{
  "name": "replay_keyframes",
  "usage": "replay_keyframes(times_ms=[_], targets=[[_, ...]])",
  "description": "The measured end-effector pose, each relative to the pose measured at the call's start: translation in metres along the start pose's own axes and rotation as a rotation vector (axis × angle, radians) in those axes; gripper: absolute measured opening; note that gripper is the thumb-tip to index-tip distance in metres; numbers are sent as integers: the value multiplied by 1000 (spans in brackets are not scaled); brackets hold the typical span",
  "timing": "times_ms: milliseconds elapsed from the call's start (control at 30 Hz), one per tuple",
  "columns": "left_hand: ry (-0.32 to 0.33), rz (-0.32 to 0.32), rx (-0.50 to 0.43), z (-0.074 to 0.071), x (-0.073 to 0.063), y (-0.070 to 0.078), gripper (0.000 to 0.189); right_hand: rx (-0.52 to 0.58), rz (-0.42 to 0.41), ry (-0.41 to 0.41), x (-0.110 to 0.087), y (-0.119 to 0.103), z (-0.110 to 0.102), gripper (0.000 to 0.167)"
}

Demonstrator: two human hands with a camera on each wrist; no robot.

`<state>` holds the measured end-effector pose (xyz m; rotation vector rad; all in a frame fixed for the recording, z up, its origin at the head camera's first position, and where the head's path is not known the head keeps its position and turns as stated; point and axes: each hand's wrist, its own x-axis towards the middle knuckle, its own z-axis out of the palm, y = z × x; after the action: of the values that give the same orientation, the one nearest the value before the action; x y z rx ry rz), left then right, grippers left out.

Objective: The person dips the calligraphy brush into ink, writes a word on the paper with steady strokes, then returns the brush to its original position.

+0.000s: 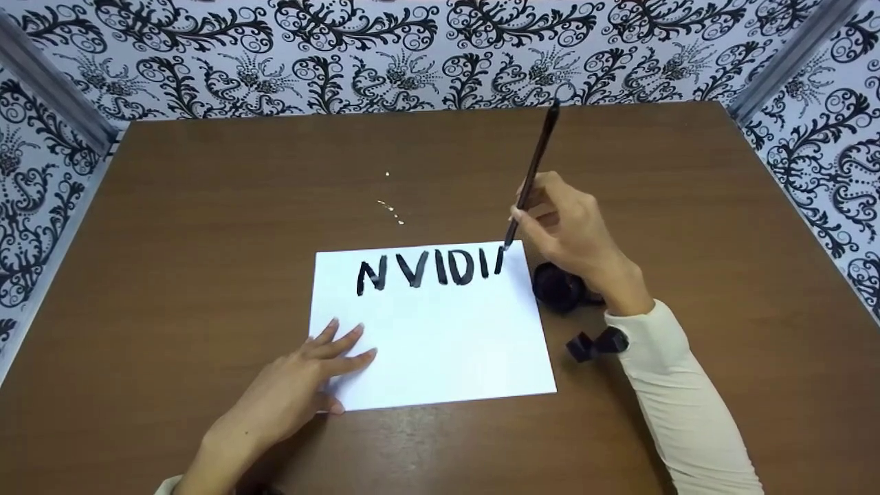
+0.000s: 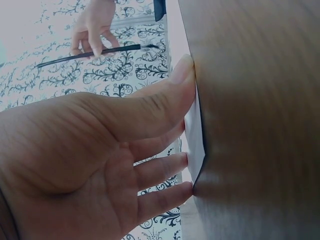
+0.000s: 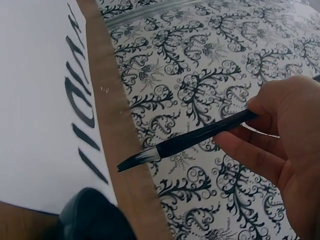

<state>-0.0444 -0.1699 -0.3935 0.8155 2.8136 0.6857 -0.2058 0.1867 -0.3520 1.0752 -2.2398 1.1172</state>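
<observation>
A white sheet of paper (image 1: 440,344) lies on the brown table, with the black painted strokes "NVIDI" (image 1: 460,267) and one slanted stroke along its top edge. My right hand (image 1: 574,230) pinches a dark paintbrush (image 1: 536,161) between thumb and fingers. In the right wrist view the brush's bristles (image 3: 137,161) are black with paint, and the tip is near the end of the last stroke; whether it touches the paper I cannot tell. My left hand (image 1: 292,385) rests with spread fingers on the paper's lower left corner, the thumb at its bottom edge.
A round black container (image 1: 558,287) stands right of the paper, partly under my right wrist. Below it lies a small black object (image 1: 597,344) by the sleeve. Pale specks (image 1: 390,208) dot the table (image 1: 206,206) behind the paper. Patterned black-and-white covering (image 1: 357,62) surrounds the table.
</observation>
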Motion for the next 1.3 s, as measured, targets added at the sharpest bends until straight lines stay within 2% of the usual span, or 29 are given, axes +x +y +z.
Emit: replay_keyframes(times_ms=[200,467,967,1300], targets=[[-6,-3,-7,0,0,0,66,-7,14,19,-2,10,4,20],[-6,-6,4,0,0,0,66,14,-2,34,-4,13,6,22],[12,4,9,0,-1,0,64,46,20,-59,-5,16,4,19],[16,3,18,1,-1,0,64,52,85,-122,-6,13,-1,20]])
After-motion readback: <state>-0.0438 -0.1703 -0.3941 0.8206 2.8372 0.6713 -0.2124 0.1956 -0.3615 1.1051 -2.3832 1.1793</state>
